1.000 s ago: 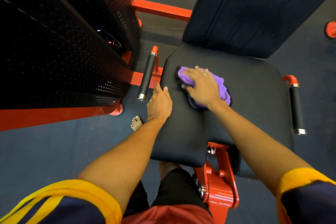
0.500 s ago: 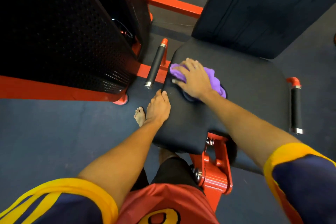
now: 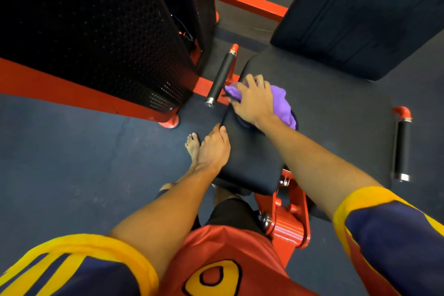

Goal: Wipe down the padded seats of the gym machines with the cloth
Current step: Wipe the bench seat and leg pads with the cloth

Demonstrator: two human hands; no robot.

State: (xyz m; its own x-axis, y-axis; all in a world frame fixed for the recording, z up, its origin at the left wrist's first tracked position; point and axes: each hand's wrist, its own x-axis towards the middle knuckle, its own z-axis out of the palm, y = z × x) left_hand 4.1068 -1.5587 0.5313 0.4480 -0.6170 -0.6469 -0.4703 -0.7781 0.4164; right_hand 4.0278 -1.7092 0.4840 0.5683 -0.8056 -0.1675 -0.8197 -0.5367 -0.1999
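Now our right grip (image 3: 254,101) presses palm-down on the purple cloth (image 3: 284,108), fingers curled over the bunched fabric, right at the left edge of the black padded seat (image 3: 336,122). Our left grip (image 3: 213,149) lies open, fingers straight, resting on that same edge nearer us. A black handle (image 3: 221,77) sits just beside the cloth.

Soft, even indoor light from overhead leaves faint, diffuse shadows, puts glossy highlights on the red bracket (image 3: 288,233) and a dull sheen on the padded seat (image 3: 336,122), while the perforated panel (image 3: 91,31) sinks into near-featureless dark. Wide-angle distortion bows straight lines near the borders, and the sleeves (image 3: 72,269) at the bottom corners look stretched and soft.
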